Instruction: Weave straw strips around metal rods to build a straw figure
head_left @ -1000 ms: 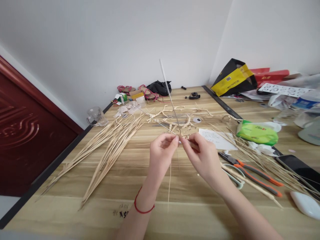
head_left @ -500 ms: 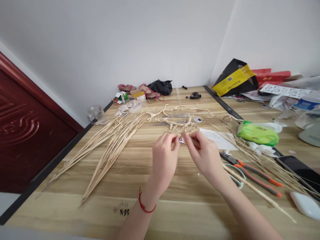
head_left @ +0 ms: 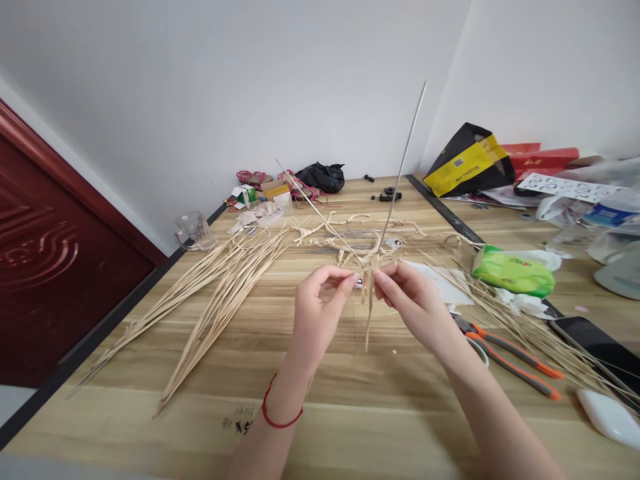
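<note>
My left hand (head_left: 316,310) and my right hand (head_left: 419,301) are raised close together over the middle of the table, each in a pinch. Between the fingertips is a small piece of pale plant-fibre strip (head_left: 370,317), whose ends hang down. Two thin metal wires rise from it in a V: the left wire (head_left: 316,208) leans left, while the longer right wire (head_left: 404,157) stands steeper. Fingers hide where wires and strip meet. Just beyond the hands lie figures of wrapped fibre (head_left: 370,248), partly covered by them.
Bundles of long pale strips (head_left: 220,303) lie on the left near a glass mug (head_left: 193,230). Orange-handled pliers (head_left: 520,357), a green tissue pack (head_left: 515,270), a phone (head_left: 597,343) and more thin strips (head_left: 510,313) are on the right. A black bag (head_left: 320,175) sits by the wall.
Two wires now point upward in a V, and strip ends hang below the fingers; neither showed so before. My left hand has shifted slightly left, and the fingers have turned.
</note>
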### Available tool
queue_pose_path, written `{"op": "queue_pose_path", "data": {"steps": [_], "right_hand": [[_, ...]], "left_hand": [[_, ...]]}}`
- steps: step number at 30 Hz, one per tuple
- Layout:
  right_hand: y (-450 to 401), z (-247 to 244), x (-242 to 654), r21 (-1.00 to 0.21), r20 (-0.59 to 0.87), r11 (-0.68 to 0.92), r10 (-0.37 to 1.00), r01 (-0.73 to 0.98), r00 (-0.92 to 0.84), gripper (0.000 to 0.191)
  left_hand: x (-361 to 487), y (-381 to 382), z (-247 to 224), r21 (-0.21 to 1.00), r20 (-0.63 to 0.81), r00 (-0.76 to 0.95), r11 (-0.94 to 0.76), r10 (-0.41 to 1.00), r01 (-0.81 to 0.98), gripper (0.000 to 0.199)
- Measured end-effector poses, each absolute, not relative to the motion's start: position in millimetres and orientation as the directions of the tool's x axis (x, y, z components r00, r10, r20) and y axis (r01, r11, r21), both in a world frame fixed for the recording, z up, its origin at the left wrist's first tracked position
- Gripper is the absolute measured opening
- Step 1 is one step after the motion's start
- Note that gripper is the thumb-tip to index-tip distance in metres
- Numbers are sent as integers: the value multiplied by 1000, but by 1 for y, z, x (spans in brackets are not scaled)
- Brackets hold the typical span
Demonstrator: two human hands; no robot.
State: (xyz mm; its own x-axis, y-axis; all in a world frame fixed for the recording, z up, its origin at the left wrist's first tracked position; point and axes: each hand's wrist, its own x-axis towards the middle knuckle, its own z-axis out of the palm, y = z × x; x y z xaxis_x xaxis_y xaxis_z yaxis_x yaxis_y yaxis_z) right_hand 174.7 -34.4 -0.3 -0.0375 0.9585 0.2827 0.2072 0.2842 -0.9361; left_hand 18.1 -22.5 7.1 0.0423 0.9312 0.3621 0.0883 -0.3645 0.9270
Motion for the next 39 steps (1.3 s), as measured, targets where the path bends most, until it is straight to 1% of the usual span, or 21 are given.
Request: {"op": "queue_pose_path", "data": {"steps": [3,6,10,13,16,19,22,25,28,30,35,39], "right_hand": [[-36,1,174,-928,271,278,961,247,-63,28],[-36,2,172,-937,250,260,965,233,-75,27],[-35,0,171,-960,224,233,972,154,-76,28],[-34,-2,170,-970,224,229,973,79,-58,30],[-34,-4,169,-975,218,220,975,44,-39,31],[-34,-3,168,-976,204,206,978,63,-46,34],[-34,-2,168,-971,213,215,977,109,-28,36],[-34,-2,169,-969,200,202,979,145,-33,37],[-34,-3,167,-974,179,185,982,128,-58,36],[-35,-2,165,-979,173,178,983,103,-55,36],[-36,1,165,-984,156,160,986,82,-56,40],[-36,3,169,-994,94,99,988,38,-127,43]], "left_hand": [[20,-24,7,926,371,30,-372,928,64,6],[21,-25,7,925,375,32,-376,926,51,5],[21,-27,8,938,336,51,-339,940,72,8],[20,-28,10,951,290,93,-298,953,83,10],[18,-27,11,953,269,135,-284,954,105,12],[15,-25,11,959,246,167,-265,955,101,13],[13,-23,10,973,217,198,-227,956,29,13],[14,-21,8,976,218,176,-215,960,-35,12],[17,-19,7,970,244,142,-241,959,-36,12],[18,-19,6,962,271,158,-272,949,-18,11],[13,-19,7,936,320,250,-346,914,64,8],[4,-17,9,905,348,335,-407,876,122,9]]}}
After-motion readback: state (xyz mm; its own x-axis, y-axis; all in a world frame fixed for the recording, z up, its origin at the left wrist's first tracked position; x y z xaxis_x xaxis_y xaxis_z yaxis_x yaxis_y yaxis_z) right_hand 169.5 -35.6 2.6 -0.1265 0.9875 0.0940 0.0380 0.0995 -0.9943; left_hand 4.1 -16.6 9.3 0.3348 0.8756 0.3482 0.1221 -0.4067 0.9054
